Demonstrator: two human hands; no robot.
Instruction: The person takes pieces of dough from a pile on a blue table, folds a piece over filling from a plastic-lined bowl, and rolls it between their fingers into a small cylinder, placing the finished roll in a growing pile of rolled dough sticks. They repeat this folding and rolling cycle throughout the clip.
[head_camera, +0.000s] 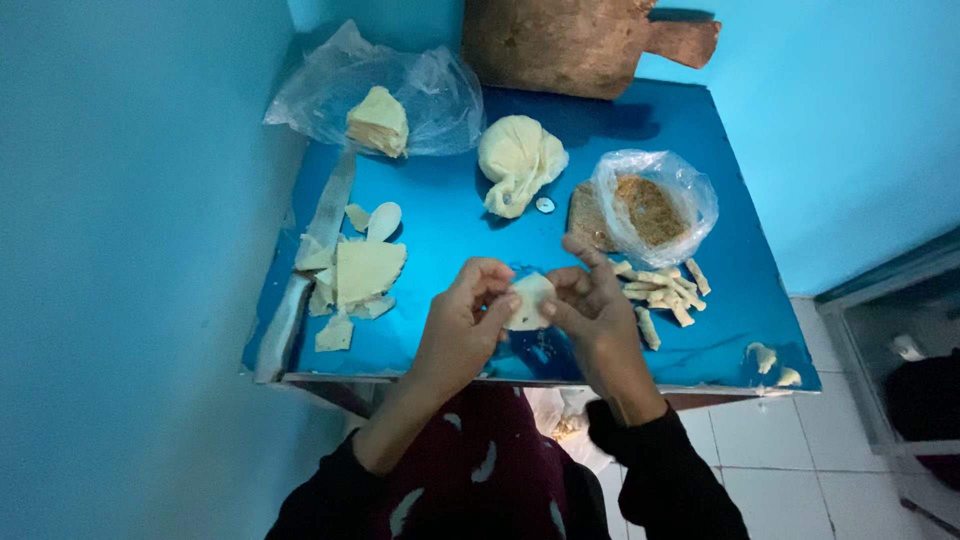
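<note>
Both hands meet over the near middle of the blue surface (450, 230), and their fingers are closed on one small pale wrapper (529, 301) held between them. The left hand (462, 318) pinches the wrapper's left edge with its fingers (497, 312) curled, and the right hand (592, 310) grips the right edge with thumb and fingertips, its forefinger raised above the rest. The wrapper is held just above the surface, not lying on it. Just right of the right hand lies a cluster of finished pale rolls (665, 290), some touching one another, with two more pieces (773, 364) well apart near the front right corner. Behind the rolls sits a clear bag of brown filling (650, 208), open at the top. To the left of the left hand lies a stack of cut wrapper sheets (355, 275), with scraps around it, and a long knife (310, 265) runs along the left edge of the surface. Further back in the middle sits a knotted lump of dough (518, 160). At the back left, a crumpled clear bag (430, 90) holds a wedge of folded sheets (377, 121). A wooden board (570, 40) leans against the blue wall at the back. Dark sleeves cover both forearms.
</note>
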